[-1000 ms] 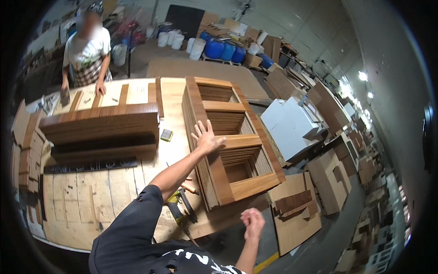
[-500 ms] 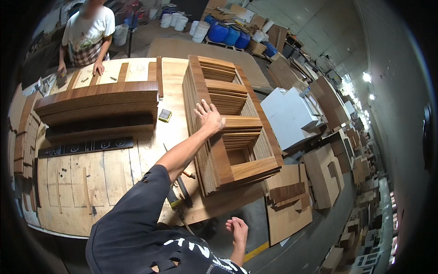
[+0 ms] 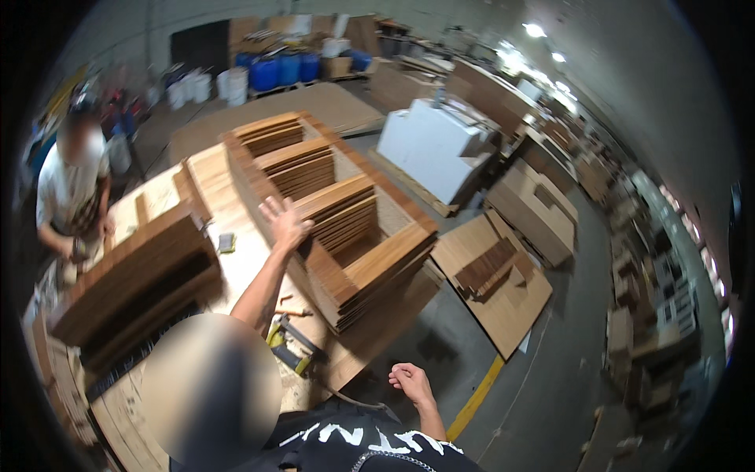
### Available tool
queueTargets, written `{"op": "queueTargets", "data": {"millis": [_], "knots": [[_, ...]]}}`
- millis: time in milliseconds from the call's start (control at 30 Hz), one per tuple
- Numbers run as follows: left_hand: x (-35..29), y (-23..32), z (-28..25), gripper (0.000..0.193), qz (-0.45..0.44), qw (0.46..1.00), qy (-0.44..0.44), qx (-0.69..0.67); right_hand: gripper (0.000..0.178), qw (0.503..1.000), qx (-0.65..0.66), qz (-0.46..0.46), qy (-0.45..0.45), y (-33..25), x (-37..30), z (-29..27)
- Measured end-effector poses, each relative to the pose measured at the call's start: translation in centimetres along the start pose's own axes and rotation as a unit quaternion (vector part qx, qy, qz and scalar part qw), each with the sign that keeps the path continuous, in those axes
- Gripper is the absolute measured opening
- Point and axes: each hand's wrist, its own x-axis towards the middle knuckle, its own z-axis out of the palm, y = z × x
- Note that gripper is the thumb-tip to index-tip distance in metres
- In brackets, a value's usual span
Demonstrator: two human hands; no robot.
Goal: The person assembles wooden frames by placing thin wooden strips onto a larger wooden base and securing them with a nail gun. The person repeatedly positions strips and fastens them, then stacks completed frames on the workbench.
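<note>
My left hand (image 3: 289, 226) lies with fingers spread on the left rail of a tall stack of brown wooden frames (image 3: 324, 271). Each frame has several openings divided by crosspieces. Apart from the stack, my right hand (image 3: 410, 382) hangs near my waist over the floor, fingers curled inward, and nothing shows in it. On the workbench (image 3: 338, 368), close to my left forearm, lies a yellow-and-black nail gun (image 3: 291, 346). A small tool with an orange handle (image 3: 292, 312) is beside it. Left of the stack sits a small grey-and-yellow block (image 3: 227, 242).
A second pile of brown boards (image 3: 134, 271) stands on the bench's left side. A co-worker (image 3: 75, 181) is beyond it. Right of the bench, wood offcuts (image 3: 491, 267) lie on a leaning panel (image 3: 515, 311). Further off are a white block-shaped stack (image 3: 436, 149) and blue barrels (image 3: 275, 72).
The view has swung to the right, so the bench and stack appear turned and further left. My left hand stays on the frames; my right hand remains curled near my waist.
</note>
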Motion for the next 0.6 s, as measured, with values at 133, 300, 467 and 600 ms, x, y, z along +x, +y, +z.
{"op": "queueTargets", "data": {"millis": [133, 300, 467, 600], "knots": [[-0.7, 0.1, -1.5, 0.108, -0.020, 1.000, -0.002, -0.024, 0.028, 0.993, 0.107, 0.053, 0.007, -1.8, -1.6, -0.3], [-0.6, -1.1, -0.1, 0.095, 0.049, 0.997, 0.044, 0.034, 0.028, 0.983, 0.095, 0.144, 0.060, -4.0, -4.6, -0.5], [-0.4, -4.1, 0.1, 0.099, 0.047, 0.985, 0.134, -0.100, 0.033, 0.979, 0.116, 0.132, 0.105, -1.5, -9.2, 0.6], [-9.7, -8.8, 1.8, 0.089, 0.126, 0.969, 0.170, -0.130, 0.029, 0.975, 0.069, 0.186, 0.103, 3.7, -13.9, 2.9]]}}
